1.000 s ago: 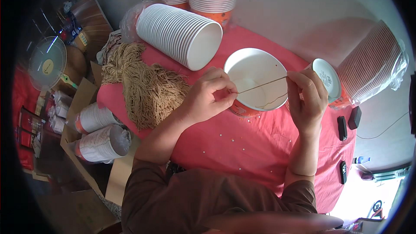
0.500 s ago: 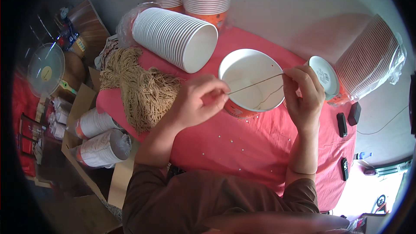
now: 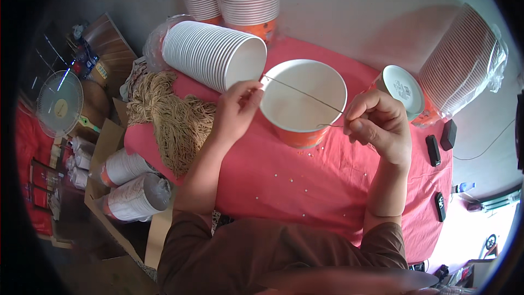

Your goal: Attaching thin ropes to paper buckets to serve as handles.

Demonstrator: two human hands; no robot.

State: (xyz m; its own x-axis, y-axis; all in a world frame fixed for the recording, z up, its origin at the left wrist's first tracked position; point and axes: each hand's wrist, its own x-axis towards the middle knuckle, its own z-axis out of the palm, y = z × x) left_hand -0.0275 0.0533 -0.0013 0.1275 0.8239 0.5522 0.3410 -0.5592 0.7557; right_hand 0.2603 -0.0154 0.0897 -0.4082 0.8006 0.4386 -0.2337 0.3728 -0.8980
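Note:
Stretched taut between my hands is a thin tan string (image 3: pixel 304 92). My left hand (image 3: pixel 238 108) pinches one end beside the near rim of the lying cup stack. My right hand (image 3: pixel 382 127) pinches the other part, its fingers curled, and a short loose end sticks out to the left. Below the string stands a large white paper tub (image 3: pixel 303 131) with an orange outside, upright on the red cloth. A heap of similar tan strands (image 3: pixel 183 125) lies to the left, near my left forearm.
A stack of white tubs (image 3: pixel 215 54) lies on its side; more stacks (image 3: pixel 245 0) stand behind. At right are an upturned tub (image 3: pixel 404 88), a wrapped stack (image 3: pixel 461 65) and small black objects (image 3: pixel 433 150). White crumbs dot the red cloth (image 3: pixel 327 196). A cardboard box (image 3: pixel 103 202) holds wrapped stacks.
My left hand has moved up and away, and my right hand has come down. The string now slopes down to the right instead of up. The view has shifted slightly.

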